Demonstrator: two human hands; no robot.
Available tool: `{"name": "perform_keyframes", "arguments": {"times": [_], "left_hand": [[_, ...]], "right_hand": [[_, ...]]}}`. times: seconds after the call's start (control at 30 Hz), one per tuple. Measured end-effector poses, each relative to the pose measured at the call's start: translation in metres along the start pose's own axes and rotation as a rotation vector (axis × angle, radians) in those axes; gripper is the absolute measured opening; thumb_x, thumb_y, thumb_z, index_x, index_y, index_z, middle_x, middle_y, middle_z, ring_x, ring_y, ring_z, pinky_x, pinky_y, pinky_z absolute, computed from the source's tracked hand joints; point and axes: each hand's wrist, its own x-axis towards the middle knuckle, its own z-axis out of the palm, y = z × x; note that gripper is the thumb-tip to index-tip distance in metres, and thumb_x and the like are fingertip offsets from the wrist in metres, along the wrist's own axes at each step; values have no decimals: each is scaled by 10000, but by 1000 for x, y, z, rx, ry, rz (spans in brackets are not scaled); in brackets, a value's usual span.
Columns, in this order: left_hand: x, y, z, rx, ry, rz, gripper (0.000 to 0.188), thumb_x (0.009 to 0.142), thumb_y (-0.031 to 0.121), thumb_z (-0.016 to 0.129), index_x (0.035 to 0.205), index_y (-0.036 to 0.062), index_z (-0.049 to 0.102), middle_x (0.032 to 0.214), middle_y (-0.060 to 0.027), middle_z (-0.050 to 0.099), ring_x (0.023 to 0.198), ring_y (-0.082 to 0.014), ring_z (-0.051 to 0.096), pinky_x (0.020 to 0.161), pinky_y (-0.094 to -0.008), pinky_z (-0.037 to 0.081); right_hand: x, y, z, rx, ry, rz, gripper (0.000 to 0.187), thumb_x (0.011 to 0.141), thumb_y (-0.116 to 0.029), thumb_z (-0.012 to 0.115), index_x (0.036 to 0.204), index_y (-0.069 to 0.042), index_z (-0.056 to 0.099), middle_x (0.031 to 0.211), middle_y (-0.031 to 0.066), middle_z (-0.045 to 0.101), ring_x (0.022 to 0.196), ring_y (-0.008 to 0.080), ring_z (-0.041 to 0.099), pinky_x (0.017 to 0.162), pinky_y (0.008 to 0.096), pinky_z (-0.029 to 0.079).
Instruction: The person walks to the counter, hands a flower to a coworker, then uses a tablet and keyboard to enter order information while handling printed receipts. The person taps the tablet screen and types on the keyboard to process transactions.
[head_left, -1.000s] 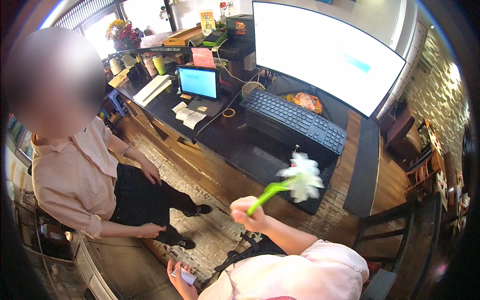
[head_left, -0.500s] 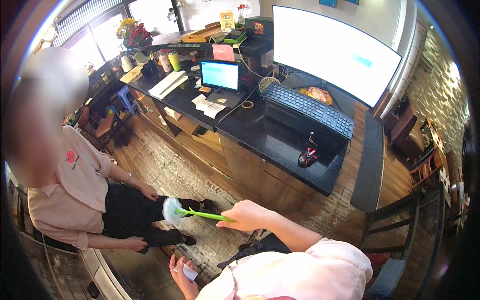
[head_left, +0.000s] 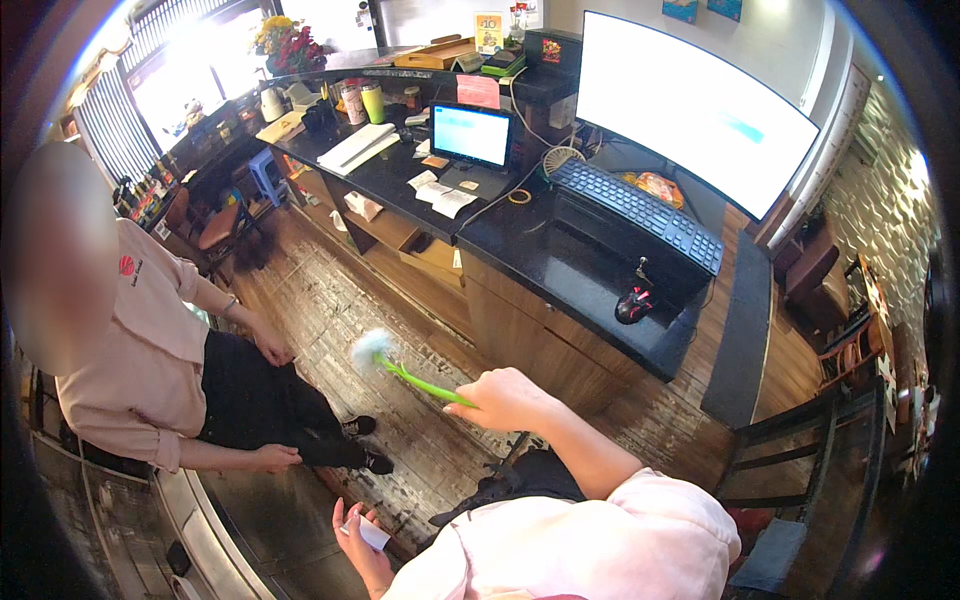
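My right hand [head_left: 512, 399] is closed around the lower end of a green-stemmed flower [head_left: 425, 385]. Its fluffy, pale blue-white head points left, over the floor between me and another person [head_left: 135, 330]. Lower down, my left hand [head_left: 353, 543] has a small white slip of paper [head_left: 374, 534] against its palm, with the fingers partly curled round it. The person facing me on the left wears a light pink shirt and dark trousers. Both of that person's hands hang low, apart from the flower.
A dark counter [head_left: 600, 285] holds a keyboard [head_left: 640, 215], a mouse [head_left: 633, 305], a large monitor [head_left: 695, 110], a small screen [head_left: 470, 135] and loose papers [head_left: 440, 195]. Worn wooden floor [head_left: 300, 290] runs alongside. A dark chair [head_left: 790, 460] stands at the right.
My right hand has moved up with the flower, whose head is now higher and farther right in the view. The slip stays in my left hand. My view has shifted somewhat.
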Motion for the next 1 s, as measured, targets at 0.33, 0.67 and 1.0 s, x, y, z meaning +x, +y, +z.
{"name": "perform_keyframes", "arguments": {"times": [0.33,0.67,1.0], "left_hand": [[41,-9,24,-72,-113,-16,461,892,76,568,1331,62,425,1077,-101,602,813,-198,645,646,-266,517],[100,-1,110,-49,-62,-24,442,901,84,542,1329,66,434,1074,-107,603,831,-187,634,684,-281,502],[174,13,204,-78,-7,48,437,885,83,586,1305,83,465,1068,-112,606,822,-196,651,653,-263,523]], "right_hand": [[3,57,-8,56,197,239,390,914,-466,533,874,-93,641,728,186,653,741,395,643,673,493,500],[114,162,-25,94,358,356,254,952,-320,505,1044,-84,502,790,233,653,777,450,629,686,547,487],[317,210,-14,613,84,117,302,988,-377,488,964,-82,431,620,83,542,516,199,550,472,370,435]]}}
